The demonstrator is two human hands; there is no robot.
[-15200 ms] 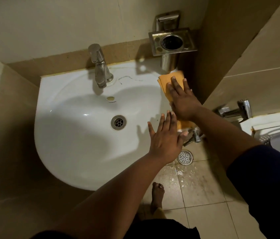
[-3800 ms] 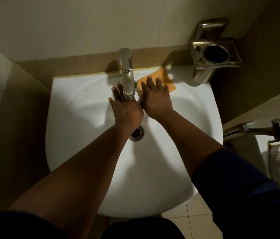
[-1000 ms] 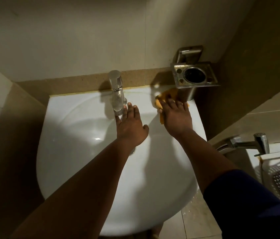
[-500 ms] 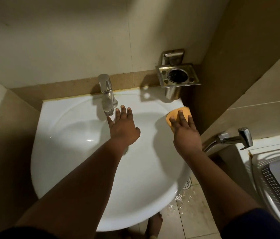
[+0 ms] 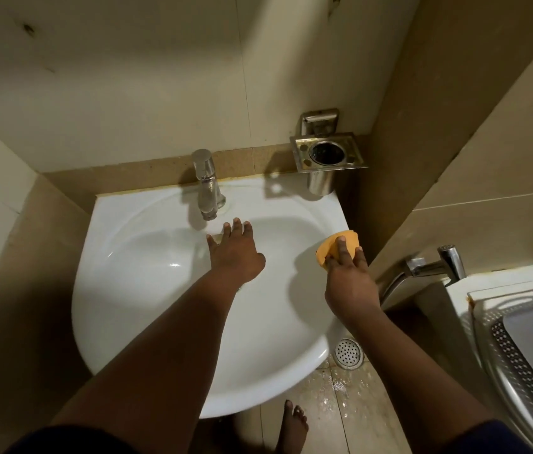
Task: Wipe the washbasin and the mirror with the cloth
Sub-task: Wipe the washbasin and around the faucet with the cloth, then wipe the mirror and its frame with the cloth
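While one cloth (image 5: pixel 337 249) is gripped by the right of two hands (image 5: pixel 350 283), the left (image 5: pixel 235 253) rests spread in one washbasin (image 5: pixel 147 309).

An orange cloth (image 5: pixel 337 245) lies on the right rim of a glossy white washbasin (image 5: pixel 147 290). Behind the washbasin, a silver tap (image 5: pixel 206 188) stands against cream and tan wall tiles (image 5: pixel 127 77).

The left hand (image 5: pixel 235 255) covers the washbasin's (image 5: pixel 147 290) drain, so none of it shows. The right hand (image 5: pixel 348 280) lies over the near part of the orange cloth (image 5: pixel 332 245), hiding its grip; the fingers seem to press rather than curl. At four o'clock, the white fixture (image 5: pixel 501 290) and grey perforated panel (image 5: pixel 520 371) are cut by the frame. At six o'clock, the bare foot (image 5: pixel 293 427) is cropped. No mirror falls inside the view.
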